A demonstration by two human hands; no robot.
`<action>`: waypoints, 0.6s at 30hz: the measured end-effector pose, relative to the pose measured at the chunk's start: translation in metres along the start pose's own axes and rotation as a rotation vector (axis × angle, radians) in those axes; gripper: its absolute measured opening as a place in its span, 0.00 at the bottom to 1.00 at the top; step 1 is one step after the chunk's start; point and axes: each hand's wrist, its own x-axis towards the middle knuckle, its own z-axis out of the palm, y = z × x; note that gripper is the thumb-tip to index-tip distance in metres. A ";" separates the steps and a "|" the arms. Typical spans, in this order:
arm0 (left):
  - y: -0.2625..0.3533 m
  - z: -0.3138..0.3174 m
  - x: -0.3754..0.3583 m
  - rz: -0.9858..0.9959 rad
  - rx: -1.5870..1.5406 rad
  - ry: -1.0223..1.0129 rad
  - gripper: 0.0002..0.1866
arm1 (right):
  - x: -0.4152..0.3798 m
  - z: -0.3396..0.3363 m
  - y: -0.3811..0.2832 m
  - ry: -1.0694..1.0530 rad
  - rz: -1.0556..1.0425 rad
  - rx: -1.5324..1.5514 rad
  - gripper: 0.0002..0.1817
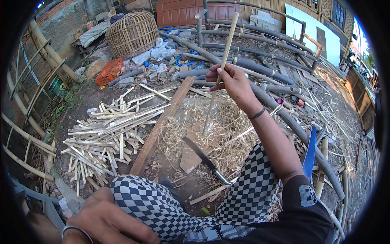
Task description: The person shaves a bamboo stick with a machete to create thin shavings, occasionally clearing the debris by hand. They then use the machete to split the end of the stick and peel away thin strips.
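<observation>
Raised in front, my right hand (231,83) is closed round a long thin bamboo strip (228,42), which stands nearly upright with its lower end over the shavings. My left hand (107,219) is low at the left, near my knee, with its fingers bent; whether it holds anything is hidden. A machete (200,153) with a dark curved blade lies on the ground between my legs, beside a flat board (191,156). Curled shavings (231,118) surround the board. Left of them rests a long wooden beam (164,122), with a pile of split bamboo strips (109,130) beyond it.
A woven bamboo cage (133,34) and an orange crate (109,72) stand at the back left. Bamboo poles (284,116) cross behind and to the right. A blue saw-like object (310,154) is by my right elbow. Rubble (160,51) lies behind the strips.
</observation>
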 end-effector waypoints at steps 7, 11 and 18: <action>0.012 0.013 -0.030 0.381 0.296 0.169 0.06 | -0.001 0.003 -0.002 -0.002 0.001 -0.029 0.14; 0.037 0.043 0.004 0.238 1.393 -0.282 0.15 | 0.001 0.001 0.001 -0.006 -0.006 -0.017 0.14; 0.050 0.071 0.039 -0.241 2.874 -1.168 0.30 | 0.000 0.000 -0.001 -0.003 -0.009 -0.001 0.15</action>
